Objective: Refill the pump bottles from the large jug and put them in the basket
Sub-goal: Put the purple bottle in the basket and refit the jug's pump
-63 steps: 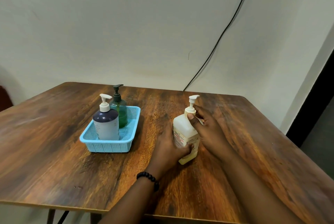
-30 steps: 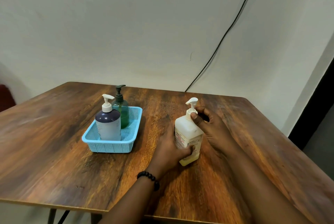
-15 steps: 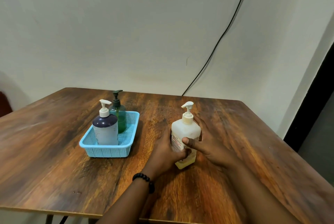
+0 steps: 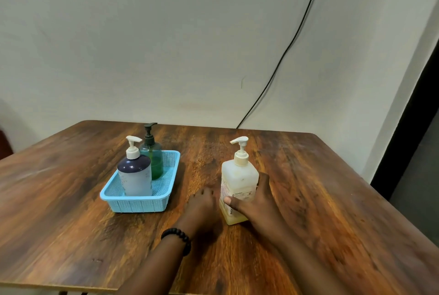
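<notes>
A white, square pump bottle with a little yellowish liquid at its bottom stands upright right of the table's middle. My right hand wraps its lower half, thumb across the label. My left hand lies flat on the wood just left of the bottle, apart from it, fingers loose. A blue mesh basket sits to the left. Inside it stand a dark-topped grey pump bottle in front and a green pump bottle behind. No large jug is in view.
The brown wooden table ends close to a pale wall behind. A black cable runs down the wall to the table's back edge. A dark doorway lies off the right side. A black bead bracelet circles my left wrist.
My right hand dropped from the pump head to the bottle's body. My left hand let go of the bottle and slid down to the table beside it.
</notes>
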